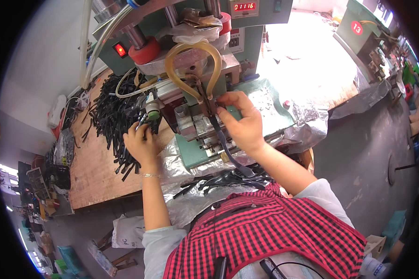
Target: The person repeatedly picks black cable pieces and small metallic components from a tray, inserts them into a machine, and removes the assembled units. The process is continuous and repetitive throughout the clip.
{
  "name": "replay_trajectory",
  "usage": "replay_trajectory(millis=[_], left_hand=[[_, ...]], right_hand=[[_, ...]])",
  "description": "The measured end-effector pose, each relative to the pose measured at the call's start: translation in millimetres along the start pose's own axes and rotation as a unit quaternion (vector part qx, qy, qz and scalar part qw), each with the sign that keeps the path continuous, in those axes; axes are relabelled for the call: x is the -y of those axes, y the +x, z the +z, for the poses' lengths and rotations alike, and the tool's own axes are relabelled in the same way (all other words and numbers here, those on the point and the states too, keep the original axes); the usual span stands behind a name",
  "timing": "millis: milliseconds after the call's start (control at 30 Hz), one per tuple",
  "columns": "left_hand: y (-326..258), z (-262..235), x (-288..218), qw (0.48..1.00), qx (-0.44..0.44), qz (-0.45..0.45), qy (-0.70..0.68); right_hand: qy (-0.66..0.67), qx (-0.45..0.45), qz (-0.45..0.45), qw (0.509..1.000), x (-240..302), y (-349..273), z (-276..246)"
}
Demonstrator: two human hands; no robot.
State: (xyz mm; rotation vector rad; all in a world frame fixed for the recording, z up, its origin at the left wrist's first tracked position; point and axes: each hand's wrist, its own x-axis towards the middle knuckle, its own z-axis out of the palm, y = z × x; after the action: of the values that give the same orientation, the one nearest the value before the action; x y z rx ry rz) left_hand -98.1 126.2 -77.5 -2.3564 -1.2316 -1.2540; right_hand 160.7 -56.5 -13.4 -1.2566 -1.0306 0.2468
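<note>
A green bench-top press stands in front of me, with a metal fixture at its front. A long black strap runs from the fixture down toward my lap. My right hand is at the fixture's right side, thumb and forefinger pinched together at the strap's upper end; the exact contact is partly hidden. My left hand is beside a large heap of black strips, its fingers curled at a thin silvery piece below a green-ended knob. What the fingers hold there I cannot make out.
A looped amber hose hangs over the fixture. Red collars ring the press columns. More black strips lie on clear plastic sheeting by my apron. The wooden table extends left. Another green machine stands far right.
</note>
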Motion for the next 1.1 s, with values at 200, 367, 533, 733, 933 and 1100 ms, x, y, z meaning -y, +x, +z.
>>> replay_trajectory(millis=[200, 367, 533, 733, 933, 1100], left_hand=[[17, -39, -33, 0.837, 0.048, -0.345, -0.422], [-23, -47, -41, 0.691, 0.109, -0.377, -0.607], [-2, -92, -90, 0.851, -0.003, -0.304, -0.428], [9, -82, -173, 0.92, -0.016, 0.245, -0.306], [9, -58, -182, 0.918, -0.02, 0.262, -0.298], [10, -49, -180, 0.912, -0.027, 0.267, -0.312]], right_hand=[[0.155, -0.014, 0.091, 0.984, 27, -4, 10], [0.136, 0.024, 0.102, 0.985, 59, -8, 7], [-0.104, 0.069, 0.001, 0.992, 15, 1, -50], [-0.315, 0.106, -0.029, 0.943, -52, -35, -104], [-0.176, -0.038, 0.085, 0.98, -45, -1, -114], [-0.245, -0.027, 0.072, 0.966, -68, -8, -128]])
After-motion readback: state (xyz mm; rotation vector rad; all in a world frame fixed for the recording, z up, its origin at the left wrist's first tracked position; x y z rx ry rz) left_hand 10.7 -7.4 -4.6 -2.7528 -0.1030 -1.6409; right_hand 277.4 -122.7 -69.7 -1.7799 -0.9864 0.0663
